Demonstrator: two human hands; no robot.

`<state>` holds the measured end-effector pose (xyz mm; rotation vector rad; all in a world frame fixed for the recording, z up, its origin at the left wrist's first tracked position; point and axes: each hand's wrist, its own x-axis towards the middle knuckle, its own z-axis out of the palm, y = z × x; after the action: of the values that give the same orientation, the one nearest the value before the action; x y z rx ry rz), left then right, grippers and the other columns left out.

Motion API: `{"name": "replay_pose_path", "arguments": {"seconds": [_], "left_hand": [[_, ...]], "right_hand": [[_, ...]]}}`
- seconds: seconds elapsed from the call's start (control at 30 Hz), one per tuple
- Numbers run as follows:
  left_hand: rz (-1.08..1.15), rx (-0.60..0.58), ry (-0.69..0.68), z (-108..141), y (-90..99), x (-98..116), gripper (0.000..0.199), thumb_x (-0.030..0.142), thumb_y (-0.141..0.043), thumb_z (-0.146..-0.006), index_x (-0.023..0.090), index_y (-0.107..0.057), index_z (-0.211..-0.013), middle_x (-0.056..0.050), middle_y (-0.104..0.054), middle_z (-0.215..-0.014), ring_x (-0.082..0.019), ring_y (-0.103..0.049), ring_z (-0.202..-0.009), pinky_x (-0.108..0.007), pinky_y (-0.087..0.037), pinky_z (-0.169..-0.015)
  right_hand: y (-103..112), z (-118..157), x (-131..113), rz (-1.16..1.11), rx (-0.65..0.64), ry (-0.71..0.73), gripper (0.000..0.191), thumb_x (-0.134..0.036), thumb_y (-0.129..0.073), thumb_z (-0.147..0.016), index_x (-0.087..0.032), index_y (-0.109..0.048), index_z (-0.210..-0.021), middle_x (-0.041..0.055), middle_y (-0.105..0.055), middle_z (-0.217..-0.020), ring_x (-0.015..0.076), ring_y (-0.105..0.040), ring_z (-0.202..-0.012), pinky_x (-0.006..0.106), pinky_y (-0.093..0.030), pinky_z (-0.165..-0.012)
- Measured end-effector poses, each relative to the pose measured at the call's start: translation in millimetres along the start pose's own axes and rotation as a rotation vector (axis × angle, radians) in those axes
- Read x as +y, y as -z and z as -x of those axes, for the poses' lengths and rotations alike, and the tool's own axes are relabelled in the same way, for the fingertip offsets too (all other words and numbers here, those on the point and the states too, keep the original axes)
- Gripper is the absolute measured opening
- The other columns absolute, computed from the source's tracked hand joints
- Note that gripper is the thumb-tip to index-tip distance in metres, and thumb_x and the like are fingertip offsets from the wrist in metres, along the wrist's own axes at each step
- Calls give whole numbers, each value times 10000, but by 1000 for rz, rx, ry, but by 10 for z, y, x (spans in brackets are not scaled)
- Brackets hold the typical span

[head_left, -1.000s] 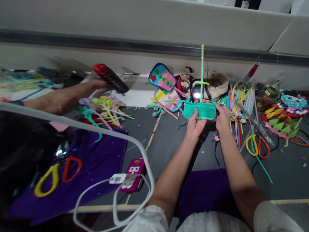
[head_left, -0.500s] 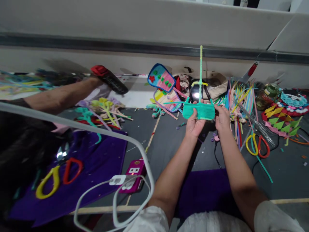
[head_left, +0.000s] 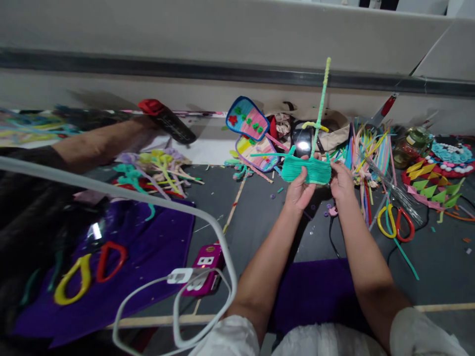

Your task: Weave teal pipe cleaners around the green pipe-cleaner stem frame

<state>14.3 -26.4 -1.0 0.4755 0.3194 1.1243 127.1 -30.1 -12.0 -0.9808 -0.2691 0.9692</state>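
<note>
A flat teal panel of pipe cleaners [head_left: 306, 169] is held up over the dark table. From its top edge rises a thin green-and-yellow stem [head_left: 322, 99] with a short yellow crosspiece, leaning a little to the right. A loose teal end sticks out to the left. My left hand [head_left: 300, 190] is closed on the panel's lower edge, thumb across its front. At the right end, the fingers of my right hand [head_left: 341, 180] pinch the panel's corner. Behind it sits a shiny dark rounded object [head_left: 302, 141], partly covered.
Scissors with yellow and red handles [head_left: 396, 222] lie at right beside bundled pipe cleaners [head_left: 371, 153]. Another pair of scissors [head_left: 89, 272] rests on purple cloth at left. A white cable [head_left: 222, 237] crosses to a magenta power strip [head_left: 204, 269]. Someone's arm [head_left: 107, 136] reaches in near a black-red bottle [head_left: 166, 121].
The stem has tipped from upright toward the right, and the panel has turned slightly in my hands. The other person's arm has shifted a little to the right.
</note>
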Motion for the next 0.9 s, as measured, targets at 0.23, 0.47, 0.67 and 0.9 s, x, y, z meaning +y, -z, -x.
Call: {"name": "replay_pose_path", "arguments": {"seconds": [0.23,0.47,0.67,0.9], "left_hand": [[-78,-44,-12,-9,45,9,325,208,-753,-848,234,-699,-1168,-56,-735,-1247,-249,-647,-1241,-410,-493,-1078],[-123,32,-3,-21,45,-1,291,223,-770,-833,226,-724,-1120,-56,-743,-1226,-256,-648,-1239,-398,-498,-1066],[-95,15,-18,-37,68,5,277,191,-721,-869,221,-717,-1144,-57,-743,-1226,-251,-640,-1253,-400,-496,-1076],[33,25,19,-42,36,26,351,144,-537,-979,225,-635,-1307,-75,-717,-1284,-231,-598,-1314,-434,-447,-1137]], "right_hand": [[31,-23,39,176,101,172,322,-336,-755,-659,-238,-494,-821,-85,-564,-637,98,-509,-572,221,-387,-543],[114,-13,18,584,30,530,268,-459,-632,-792,-192,-628,-767,-9,-625,-703,143,-538,-690,279,-444,-689],[125,15,-51,686,-13,529,364,-530,-624,-810,-175,-699,-778,18,-677,-709,160,-563,-681,298,-458,-695],[116,17,-185,554,-113,396,363,-513,-751,-658,-163,-726,-749,16,-692,-703,148,-565,-662,285,-461,-650]]}}
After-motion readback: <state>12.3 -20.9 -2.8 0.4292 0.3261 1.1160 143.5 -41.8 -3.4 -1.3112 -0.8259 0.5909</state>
